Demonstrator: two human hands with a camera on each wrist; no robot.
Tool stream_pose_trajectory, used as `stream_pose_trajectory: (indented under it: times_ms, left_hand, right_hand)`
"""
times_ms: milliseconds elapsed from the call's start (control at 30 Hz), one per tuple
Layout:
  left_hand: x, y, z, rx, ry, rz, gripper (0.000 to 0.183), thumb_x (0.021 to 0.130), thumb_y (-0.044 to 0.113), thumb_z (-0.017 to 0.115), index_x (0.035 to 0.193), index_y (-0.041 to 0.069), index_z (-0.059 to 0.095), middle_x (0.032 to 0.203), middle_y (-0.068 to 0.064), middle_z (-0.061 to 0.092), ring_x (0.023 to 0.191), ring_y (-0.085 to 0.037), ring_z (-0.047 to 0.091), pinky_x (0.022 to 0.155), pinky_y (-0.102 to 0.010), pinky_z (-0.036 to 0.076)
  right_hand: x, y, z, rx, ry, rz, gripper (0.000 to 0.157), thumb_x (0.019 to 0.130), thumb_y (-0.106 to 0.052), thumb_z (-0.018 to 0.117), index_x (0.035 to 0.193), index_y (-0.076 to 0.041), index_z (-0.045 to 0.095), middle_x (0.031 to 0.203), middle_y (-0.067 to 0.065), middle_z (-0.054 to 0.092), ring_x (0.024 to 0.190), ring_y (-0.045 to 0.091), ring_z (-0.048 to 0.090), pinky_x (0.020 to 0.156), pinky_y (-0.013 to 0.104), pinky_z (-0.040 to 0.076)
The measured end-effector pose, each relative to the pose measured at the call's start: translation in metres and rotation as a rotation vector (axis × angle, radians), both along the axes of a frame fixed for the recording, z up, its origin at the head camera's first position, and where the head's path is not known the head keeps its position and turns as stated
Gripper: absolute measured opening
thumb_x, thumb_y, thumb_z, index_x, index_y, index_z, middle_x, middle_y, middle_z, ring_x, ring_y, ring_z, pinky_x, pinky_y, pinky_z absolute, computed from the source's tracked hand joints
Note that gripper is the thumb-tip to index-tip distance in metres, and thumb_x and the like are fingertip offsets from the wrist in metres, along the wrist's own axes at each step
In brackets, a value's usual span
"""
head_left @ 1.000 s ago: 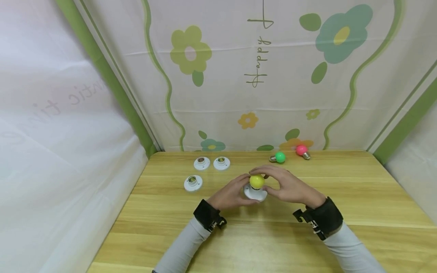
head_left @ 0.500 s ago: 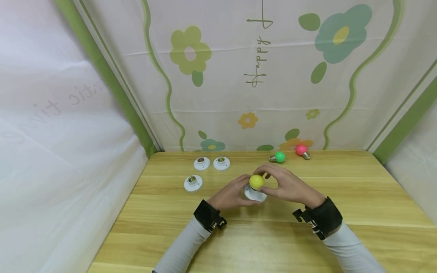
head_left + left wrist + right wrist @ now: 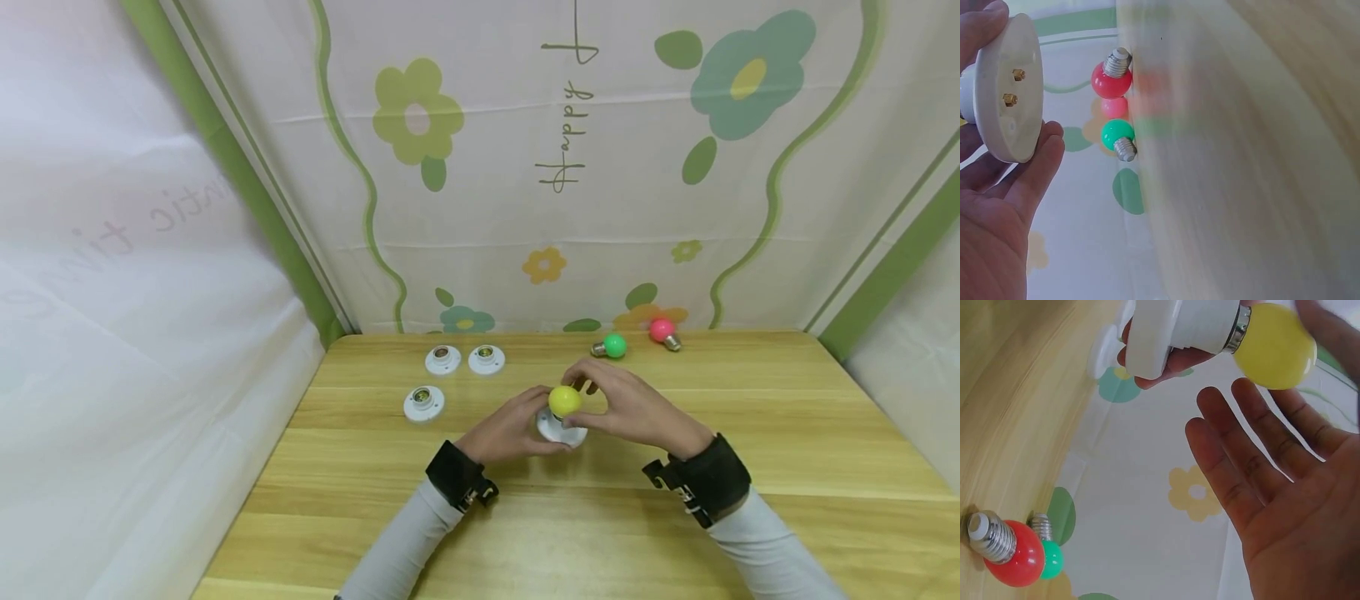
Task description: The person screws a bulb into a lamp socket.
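Observation:
My left hand [image 3: 510, 427] grips a white round lamp holder [image 3: 552, 429] by its rim. In the left wrist view the holder's hollow underside [image 3: 1019, 119] with two brass screws shows, raised off the table. A yellow light bulb [image 3: 565, 400] sits upright in the holder's socket, a strip of its metal cap visible in the right wrist view. My right hand [image 3: 628, 408] holds the yellow bulb between thumb and fingers, while its other fingers [image 3: 1229, 469] stretch out below the bulb. How deep the cap sits is hidden.
Three white lamp holders without bulbs stand at the back left, one nearer holder [image 3: 412, 409] among them. A green bulb [image 3: 616, 346] and a pink bulb [image 3: 662, 330] lie at the back right. The wrist views also show a red bulb [image 3: 1111, 82]. A printed curtain [image 3: 480, 200] hangs behind the table.
My right hand's fingers have shifted round the yellow bulb, the fingertips moving slightly right and the thumb slightly left. My left hand and the lamp holder have stayed nearly still.

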State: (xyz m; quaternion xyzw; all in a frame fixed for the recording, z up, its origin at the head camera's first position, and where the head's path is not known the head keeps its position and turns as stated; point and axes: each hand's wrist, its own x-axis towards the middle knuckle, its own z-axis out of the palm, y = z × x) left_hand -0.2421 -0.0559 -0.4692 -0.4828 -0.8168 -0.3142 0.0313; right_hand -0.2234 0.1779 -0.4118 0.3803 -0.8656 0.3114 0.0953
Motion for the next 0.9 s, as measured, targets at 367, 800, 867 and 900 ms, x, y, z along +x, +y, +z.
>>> stream_pose_trajectory:
  times_ms: [367,800,867,900]
  left_hand:
    - [0.0002,-0.0024,0.0021,0.01,0.003,0.008,0.077,0.085,0.048,0.068,0.147,0.017,0.035,0.141,0.0,0.045,0.124,-0.007,0.044,0.1,-0.02,0.042]
    - [0.0005,-0.0023,0.0018,0.011,-0.018,0.004,0.077,0.084,0.048,0.07,0.147,0.021,0.035,0.139,0.003,0.045,0.121,-0.005,0.044,0.098,-0.02,0.044]
    - [0.0007,-0.0021,0.0017,0.008,-0.017,0.006,0.076,0.085,0.049,0.069,0.147,0.02,0.035,0.139,0.002,0.046,0.121,-0.006,0.045,0.098,-0.02,0.044]
    - [0.0007,-0.0021,0.0015,0.006,-0.016,0.008,0.076,0.085,0.049,0.069,0.147,0.02,0.036,0.139,0.002,0.046,0.121,-0.006,0.045,0.097,-0.02,0.044]
  right_hand:
    - [0.0013,-0.0001,0.005,-0.066,-0.013,0.162,0.052,0.089,-0.017,0.07,0.137,-0.013,0.05,0.133,0.002,0.055,0.117,0.018,0.051,0.085,0.043,0.053]
    - [0.0017,0.0005,0.0015,-0.046,0.032,0.141,0.046,0.085,-0.01,0.072,0.128,-0.015,0.058,0.128,-0.005,0.058,0.112,0.014,0.053,0.083,0.039,0.054]
    - [0.0007,0.0004,0.0007,-0.047,0.036,0.14,0.045,0.084,-0.012,0.073,0.127,-0.016,0.058,0.125,-0.006,0.058,0.11,0.013,0.054,0.082,0.038,0.054]
    - [0.0003,0.0002,0.0008,-0.046,0.037,0.139,0.044,0.084,-0.013,0.074,0.126,-0.016,0.058,0.124,-0.006,0.058,0.109,0.012,0.054,0.081,0.038,0.055]
